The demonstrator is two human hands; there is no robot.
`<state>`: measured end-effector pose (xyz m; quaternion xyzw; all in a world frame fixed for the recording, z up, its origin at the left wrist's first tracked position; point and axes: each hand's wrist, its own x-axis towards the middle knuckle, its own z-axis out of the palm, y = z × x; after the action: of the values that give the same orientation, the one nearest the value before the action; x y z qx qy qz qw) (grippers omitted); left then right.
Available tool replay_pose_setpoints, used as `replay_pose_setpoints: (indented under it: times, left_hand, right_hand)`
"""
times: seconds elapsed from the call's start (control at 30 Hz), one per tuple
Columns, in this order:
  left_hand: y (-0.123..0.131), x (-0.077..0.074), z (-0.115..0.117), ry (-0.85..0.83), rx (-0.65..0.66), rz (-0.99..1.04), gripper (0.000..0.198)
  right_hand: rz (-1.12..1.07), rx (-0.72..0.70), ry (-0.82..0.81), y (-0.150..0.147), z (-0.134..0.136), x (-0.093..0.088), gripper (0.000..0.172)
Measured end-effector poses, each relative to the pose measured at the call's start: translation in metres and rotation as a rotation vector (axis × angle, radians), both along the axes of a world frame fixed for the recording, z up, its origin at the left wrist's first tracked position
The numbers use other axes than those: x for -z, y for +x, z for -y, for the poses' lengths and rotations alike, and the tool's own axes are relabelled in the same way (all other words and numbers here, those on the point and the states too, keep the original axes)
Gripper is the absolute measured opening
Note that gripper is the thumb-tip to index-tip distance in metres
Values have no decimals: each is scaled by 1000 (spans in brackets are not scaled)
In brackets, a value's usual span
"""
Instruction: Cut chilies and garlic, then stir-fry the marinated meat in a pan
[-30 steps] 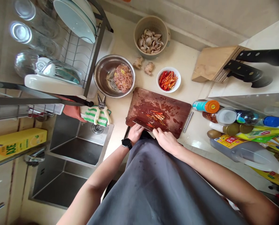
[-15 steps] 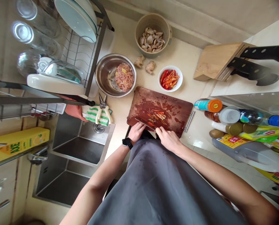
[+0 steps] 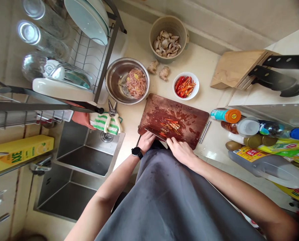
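My right hand (image 3: 180,151) is closed around the handle of a knife (image 3: 155,133), whose blade points left along the near edge of the brown cutting board (image 3: 192,122). Beside the blade, at the board's near left corner, is my left hand (image 3: 146,141), fingers curled together; whatever they hold is hidden. Shredded red chili strips (image 3: 171,126) and pale seeds lie on the board just beyond the knife. A white bowl (image 3: 196,87) of sliced red chili stands behind the board. Left of that bowl lie two ginger pieces (image 3: 164,73).
A steel bowl (image 3: 111,80) of raw sliced meat and a strainer basket (image 3: 183,30) of garlic stand behind. Kitchen shears (image 3: 112,117) rest on a striped cloth at left, near the sink (image 3: 89,160). A knife block (image 3: 236,68) and several bottles (image 3: 267,164) line the right.
The view has shifted slightly, so the board and bowls appear a little farther right. Both hands and the knife keep nearly the same place at the board's near edge.
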<state>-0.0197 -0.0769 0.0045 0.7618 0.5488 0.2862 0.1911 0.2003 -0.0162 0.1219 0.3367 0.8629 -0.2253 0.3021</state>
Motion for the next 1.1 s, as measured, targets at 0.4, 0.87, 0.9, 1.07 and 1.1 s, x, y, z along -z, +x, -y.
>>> replay_pose_setpoints:
  times: [0.4, 0.87, 0.9, 1.07, 1.1]
  left_hand:
    - [-1, 5, 1, 8, 14, 12, 30]
    - [0, 6, 6, -40, -3, 47, 28]
    - [0, 6, 6, -42, 1, 55, 29]
    - [-2, 10, 5, -24, 16, 77, 29]
    - [-3, 10, 5, -26, 18, 78, 29]
  right_hand:
    - [-79, 61, -42, -17, -19, 15, 34]
    - [8, 9, -18, -15, -4, 2, 35]
    - [12, 11, -21, -16, -4, 2, 35]
    - [18, 34, -44, -23, -4, 3, 35]
    - [17, 38, -50, -25, -4, 5, 36]
